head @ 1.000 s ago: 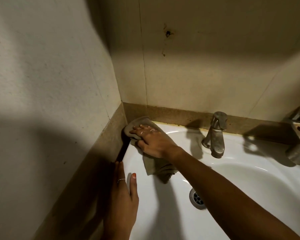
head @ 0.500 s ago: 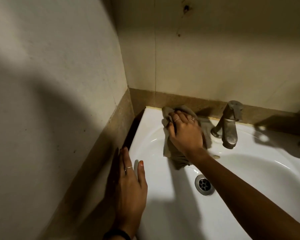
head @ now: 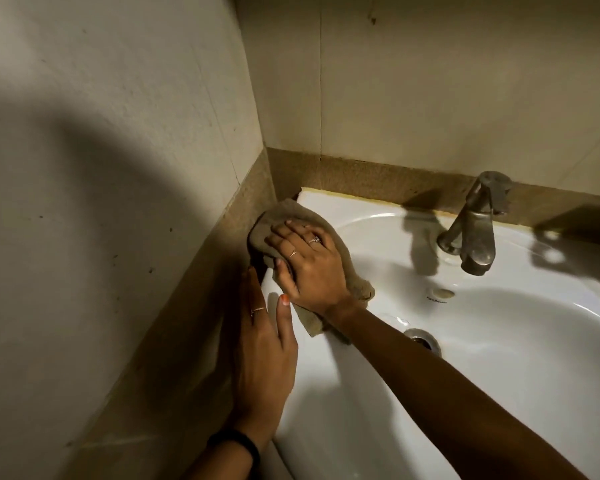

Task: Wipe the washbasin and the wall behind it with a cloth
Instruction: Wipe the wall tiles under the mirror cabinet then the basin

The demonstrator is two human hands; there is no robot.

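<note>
1. The white washbasin sits tight in a corner, with its left rim against a brown speckled skirting strip and its back rim under the same strip along the back wall.
2. The right hand lies flat on a crumpled grey-brown cloth, pressing it onto the basin's left rear rim, right beside the corner. Its fingers are straight and slightly spread over the fabric, and two of them wear thin rings.
3. The cloth bunches up against the side strip at its far end and trails back under the wrist toward the bowl.
4. The left hand rests on the left rim, just nearer than the cloth. Its fingers are straight and close together, pointing toward the corner, and the thumb with an orange nail lies on the white ceramic. It holds nothing.
5. A dark band circles the left wrist.
6. A dull metal tap stands at the back rim, well to the right of the cloth.
7. The drain shows in the bowl, partly hidden behind the right forearm.
</note>
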